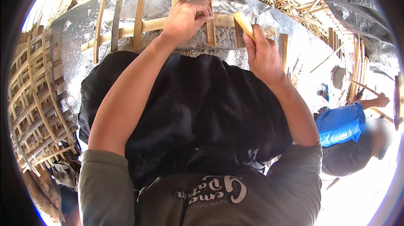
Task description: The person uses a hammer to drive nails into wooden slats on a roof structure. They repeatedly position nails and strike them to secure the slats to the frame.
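Bamboo strips form the woven lattice panels (35,100) standing at the far left, beside the left edge of a silver sheet (78,32). On the sheet, toward its near edge, long bamboo slats (139,9) run side by side away from the person and cross one bamboo crosspiece (122,32). Below these, black fabric (198,108) covers the person's lap.

The left hand (185,20) is positioned over the crosspiece, near the middle of the sheet's near edge. Its thumb and forefinger are brought together at a pale slat (209,33); any small item between them is too fine to make out. Immediately right of these fingers is a hammer (244,24), its metal head blurred above a darker slat and its wooden handle angled down to the right. Contact between head and bamboo cannot be determined. The right hand (266,55) has its fingers clamped on the lower end of the handle.

At the upper right hangs a dark plastic tarpaulin (362,20). Below it, at far right, is a co-worker in dark clothing (347,156), next to blue sheeting (341,123).
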The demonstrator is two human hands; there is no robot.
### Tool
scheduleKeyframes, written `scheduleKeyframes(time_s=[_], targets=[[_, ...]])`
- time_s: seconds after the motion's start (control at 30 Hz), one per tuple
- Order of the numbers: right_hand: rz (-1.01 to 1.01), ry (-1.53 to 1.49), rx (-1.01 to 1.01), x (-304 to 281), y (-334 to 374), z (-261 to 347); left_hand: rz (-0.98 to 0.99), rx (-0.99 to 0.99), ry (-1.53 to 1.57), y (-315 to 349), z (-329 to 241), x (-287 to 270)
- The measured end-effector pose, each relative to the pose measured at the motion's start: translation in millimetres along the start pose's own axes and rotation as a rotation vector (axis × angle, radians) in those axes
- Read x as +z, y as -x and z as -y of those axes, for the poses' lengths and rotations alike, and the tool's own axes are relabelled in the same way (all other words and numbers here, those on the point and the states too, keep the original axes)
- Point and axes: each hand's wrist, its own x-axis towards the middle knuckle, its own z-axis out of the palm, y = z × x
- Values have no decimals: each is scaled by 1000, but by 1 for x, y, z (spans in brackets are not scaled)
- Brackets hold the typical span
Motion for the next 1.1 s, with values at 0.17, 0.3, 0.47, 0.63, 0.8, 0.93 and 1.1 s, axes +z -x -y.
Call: scheduleKeyframes(time_s=[0.17,0.3,0.47,0.63,0.8,0.93,1.1], targets=[[80,25,-6,0,-4,3,-53,32,-51,1,4,5],[150,53,32,-6,-13,10,-48,21,-80,2,4,5],[98,67,34,-6,-7,9,-21,31,-62,0,-1,1],[152,109,23,-7,-11,12,-12,-27,-120,2,-1,1],[153,183,31,-5,-7,15,-115,46,-86,1,1,6],[86,94,75,-6,-9,8,11,-30,-54,2,-4,0],[29,203,226,7,-51,-26,23,8,-20,-3,-2,1]])
